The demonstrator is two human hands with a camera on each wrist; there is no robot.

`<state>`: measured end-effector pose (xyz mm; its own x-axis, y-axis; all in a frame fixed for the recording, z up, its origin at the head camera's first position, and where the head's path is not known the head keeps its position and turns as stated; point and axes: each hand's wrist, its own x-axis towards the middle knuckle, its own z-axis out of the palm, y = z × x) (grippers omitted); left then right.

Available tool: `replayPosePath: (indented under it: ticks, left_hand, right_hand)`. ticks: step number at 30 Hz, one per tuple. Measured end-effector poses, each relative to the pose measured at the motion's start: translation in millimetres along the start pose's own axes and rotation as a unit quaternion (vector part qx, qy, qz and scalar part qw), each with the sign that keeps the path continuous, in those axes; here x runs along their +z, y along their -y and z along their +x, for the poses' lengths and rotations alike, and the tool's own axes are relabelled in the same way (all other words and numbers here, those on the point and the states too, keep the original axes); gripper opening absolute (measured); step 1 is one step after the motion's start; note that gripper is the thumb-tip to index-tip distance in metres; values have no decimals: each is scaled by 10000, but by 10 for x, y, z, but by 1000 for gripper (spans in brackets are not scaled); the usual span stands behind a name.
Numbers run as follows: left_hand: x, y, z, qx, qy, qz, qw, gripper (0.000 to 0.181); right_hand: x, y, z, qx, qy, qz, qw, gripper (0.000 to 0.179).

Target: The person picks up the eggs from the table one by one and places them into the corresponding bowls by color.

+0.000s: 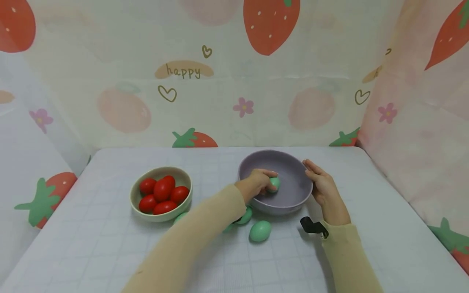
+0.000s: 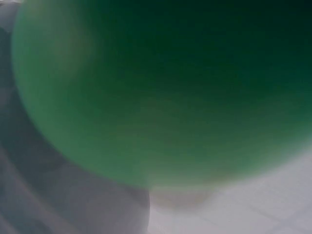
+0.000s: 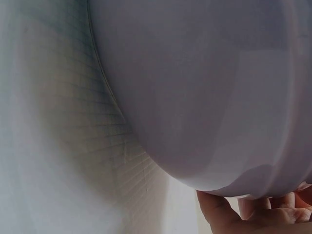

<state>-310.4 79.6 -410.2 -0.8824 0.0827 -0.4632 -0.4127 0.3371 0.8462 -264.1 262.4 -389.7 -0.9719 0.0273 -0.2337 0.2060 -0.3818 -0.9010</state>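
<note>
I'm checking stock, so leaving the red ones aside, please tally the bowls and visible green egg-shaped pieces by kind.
Smooth green egg-shaped pieces: 5 visible, some partly hidden by the beige fabric sleeve
Round purple-grey bowl: 1
Round cream bowl: 1
Total: 7

Looks like a small indoor tabletop booth; cannot tell whether set up in a home, a studio or a lab. Screened at the back by a cream sheet [image 1: 264, 77] printed with strawberries [image 1: 272, 24], hearts [image 1: 167, 93], pink flowers [image 1: 243, 107] and the word "happy" [image 1: 183, 72]; closed in left and right by similarly printed hangings [image 1: 414, 154], creased like cloth or paper rather than painted; fitted with a pale, faintly checked table [image 1: 278, 268], rounded at the far corners.
</note>
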Motion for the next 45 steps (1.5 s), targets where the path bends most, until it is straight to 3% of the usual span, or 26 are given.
replayPosePath:
  ticks: [1, 4, 7, 10, 14, 26, 32, 37, 45]
  left_hand:
    - [21, 61, 135, 64, 46, -21, 10000, 57]
    - [47, 130, 276, 152, 116, 35, 9998, 59]
    - [29, 83, 216, 68, 108, 98, 9999, 58]
    - [-7, -37, -50, -13, -2, 241, 9997, 55]
    - [-47, -79, -207, 56, 68, 195, 9998, 54]
    - [-51, -98, -204, 221, 162, -82, 9996, 58]
    - [-185, -150, -370, 512, 118, -228, 9984, 54]
    - [-270, -93, -331, 949, 31, -182, 9953, 49]
    - [-458, -50, -783, 1669, 183, -495, 9846, 47]
  right_hand:
    - [0, 2, -5, -2, 28, -22, 10000, 54]
    - [-3, 5, -12, 25, 70, -46, 10000, 54]
    - [-6, 10, -15, 52, 71, 19, 10000, 54]
    - [-7, 14, -19, 64, 33, 128, 9999, 53]
    - [-2, 13, -18, 103, -18, 219, 9997, 52]
    - [-6, 4, 1, 139, 49, 109, 9998, 54]
    - [-12, 4, 2, 138, 57, 189, 9997, 55]
    - [-4, -9, -2, 74, 90, 135, 9998, 53]
    - [-24, -26, -7, -27, 130, 255, 9996, 47]
